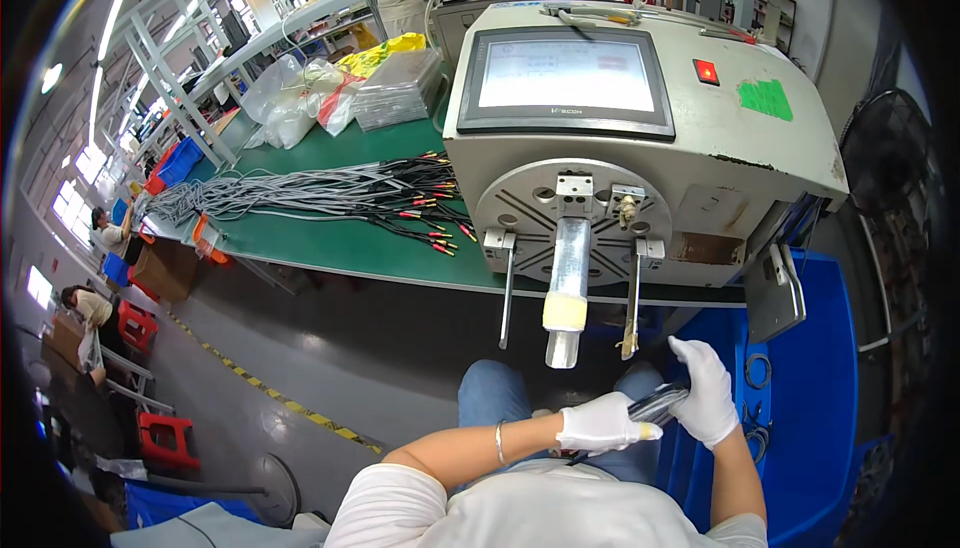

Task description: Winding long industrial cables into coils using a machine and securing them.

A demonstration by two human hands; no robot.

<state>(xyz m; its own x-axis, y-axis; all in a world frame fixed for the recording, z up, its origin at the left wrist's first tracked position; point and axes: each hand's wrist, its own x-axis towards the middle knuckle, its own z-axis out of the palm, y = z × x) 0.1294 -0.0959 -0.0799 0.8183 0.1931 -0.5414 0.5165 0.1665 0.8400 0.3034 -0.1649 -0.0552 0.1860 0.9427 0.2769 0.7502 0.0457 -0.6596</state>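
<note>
My left hand, in a white glove, is closed around a dark grey coiled cable above my lap. My right hand, also gloved, meets the other end of this coil, with one finger or the thumb sticking up; its remaining fingers are partly hidden. In front of both hands is a winding machine with a round slotted plate. From the plate project a metal bar wrapped with pale yellow tape and two thin side rods. Neither hand touches the machine.
A lit screen and a red switch are on the machine. Many grey cables lie along the green bench, near plastic bags. At my right, a blue bin holds coiled cables. Other people sit far left.
</note>
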